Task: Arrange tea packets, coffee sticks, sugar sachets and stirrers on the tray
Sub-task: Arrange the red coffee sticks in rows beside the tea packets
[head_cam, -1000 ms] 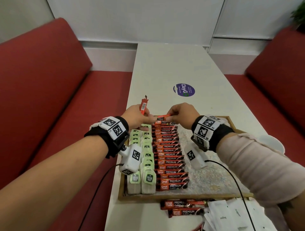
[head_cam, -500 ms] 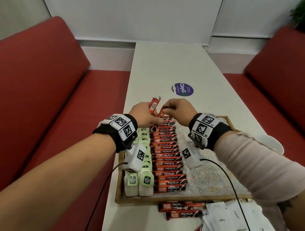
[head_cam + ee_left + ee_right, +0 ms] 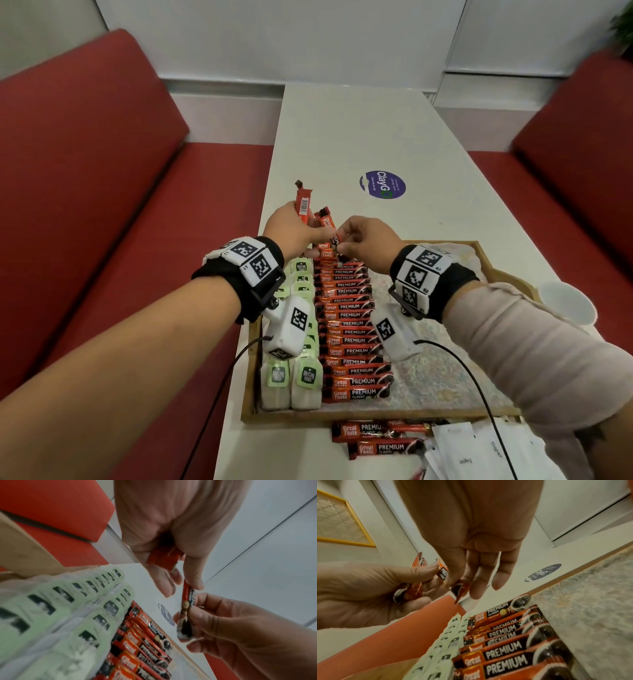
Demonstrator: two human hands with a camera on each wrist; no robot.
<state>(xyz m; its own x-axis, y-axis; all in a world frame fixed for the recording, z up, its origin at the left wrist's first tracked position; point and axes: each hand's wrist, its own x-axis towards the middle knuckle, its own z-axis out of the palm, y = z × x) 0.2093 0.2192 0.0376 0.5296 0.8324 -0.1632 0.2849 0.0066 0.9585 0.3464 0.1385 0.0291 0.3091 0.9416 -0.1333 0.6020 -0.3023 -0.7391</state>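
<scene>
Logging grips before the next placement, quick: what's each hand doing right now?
Left hand: holds a bunch of coffee sticks.
Right hand: pinches one end of a single coffee stick that the left hand also grips.

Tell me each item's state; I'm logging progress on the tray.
Wooden tray: on table, partly filled.
Green-tagged tea packets: rowed on tray.
Red coffee sticks: stacked column on tray.
Left hand: holds spare sticks.
Right hand: pinches one stick.
White sugar sachets: off tray.
</scene>
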